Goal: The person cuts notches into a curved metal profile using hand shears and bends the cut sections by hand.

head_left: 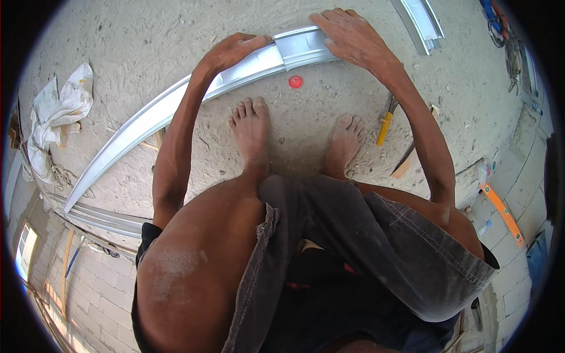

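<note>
A long silvery metal channel (168, 109) runs in from the left and meets a shorter metal channel piece (301, 47) in front of my feet; their ends overlap. My left hand (232, 52) is closed over the far edge of the long channel, close to the joint, its thumb pointing toward the short piece. My right hand (350, 38) grips the right end of the short piece, fingers over its far side and covering that end. Just below the joint, a small red round cap (295, 82) lies on the ground.
A yellow-handled tool (384, 128) lies beside my right foot, its tip partly hidden by my forearm. Another metal channel (419, 26) is at the far right. A white sack (70, 100) lies left, an orange spirit level (502, 215) right. Cables (513, 62) sit at the right rim.
</note>
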Demonstrator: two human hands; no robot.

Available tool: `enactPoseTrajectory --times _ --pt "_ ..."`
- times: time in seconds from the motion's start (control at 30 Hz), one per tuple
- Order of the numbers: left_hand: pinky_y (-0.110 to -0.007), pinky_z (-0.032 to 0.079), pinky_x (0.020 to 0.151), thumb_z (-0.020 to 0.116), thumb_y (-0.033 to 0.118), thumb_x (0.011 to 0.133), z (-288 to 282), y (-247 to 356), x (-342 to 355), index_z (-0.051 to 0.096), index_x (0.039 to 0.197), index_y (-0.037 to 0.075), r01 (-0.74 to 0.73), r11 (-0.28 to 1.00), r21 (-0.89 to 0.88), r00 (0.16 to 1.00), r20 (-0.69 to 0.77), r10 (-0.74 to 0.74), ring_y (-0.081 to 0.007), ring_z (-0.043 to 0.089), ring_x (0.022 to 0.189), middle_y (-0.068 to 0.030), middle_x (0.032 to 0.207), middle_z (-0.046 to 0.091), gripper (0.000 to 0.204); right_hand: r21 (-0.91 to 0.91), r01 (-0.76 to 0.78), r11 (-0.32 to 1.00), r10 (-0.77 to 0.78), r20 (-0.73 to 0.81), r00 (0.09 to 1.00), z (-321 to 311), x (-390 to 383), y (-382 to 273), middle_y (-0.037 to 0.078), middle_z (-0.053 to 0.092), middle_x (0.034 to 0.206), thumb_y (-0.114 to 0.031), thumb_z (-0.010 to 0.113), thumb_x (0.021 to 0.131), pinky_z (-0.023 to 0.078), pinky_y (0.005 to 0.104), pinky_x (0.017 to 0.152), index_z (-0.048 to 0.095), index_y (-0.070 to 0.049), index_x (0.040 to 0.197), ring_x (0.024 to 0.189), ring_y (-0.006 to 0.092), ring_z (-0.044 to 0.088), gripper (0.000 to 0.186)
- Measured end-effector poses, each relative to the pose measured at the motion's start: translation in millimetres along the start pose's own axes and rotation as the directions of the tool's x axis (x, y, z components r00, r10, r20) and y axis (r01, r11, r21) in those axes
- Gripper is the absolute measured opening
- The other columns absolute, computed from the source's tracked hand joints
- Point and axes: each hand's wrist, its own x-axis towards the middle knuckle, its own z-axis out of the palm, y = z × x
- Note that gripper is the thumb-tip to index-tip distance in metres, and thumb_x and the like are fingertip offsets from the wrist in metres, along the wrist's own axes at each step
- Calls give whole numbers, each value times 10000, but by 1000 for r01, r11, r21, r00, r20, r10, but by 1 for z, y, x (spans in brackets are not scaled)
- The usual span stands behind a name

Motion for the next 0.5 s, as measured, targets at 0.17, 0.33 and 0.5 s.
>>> enactPoseTrajectory --times 0.17,0.33,0.5 --pt "-527 413 892 427 684 815 -6 -1 -3 652 1190 42 66 998 -12 993 99 -65 -395 611 995 -239 1109 655 776 19 140 990 -140 33 990 -34 23 -8 150 616 853 -92 565 744 465 428 879 619 -30 867 892 292 609 148" --pt "-525 425 872 441 698 799 -4 -6 -4 655 1181 29 49 999 -11 997 57 -48 -396 612 990 -245 1098 655 799 -50 269 962 -273 -266 925 -33 22 14 92 546 693 -84 563 730 475 405 756 559 -61 730 750 278 584 23" --pt "-540 426 894 441 744 776 -10 14 -10 653 1184 28 40 999 27 999 25 -41 -410 601 1034 -245 1125 646 851 -61 -87 994 61 -340 938 -87 17 93 184 514 654 -132 473 819 452 447 645 516 -54 743 679 354 559 116"
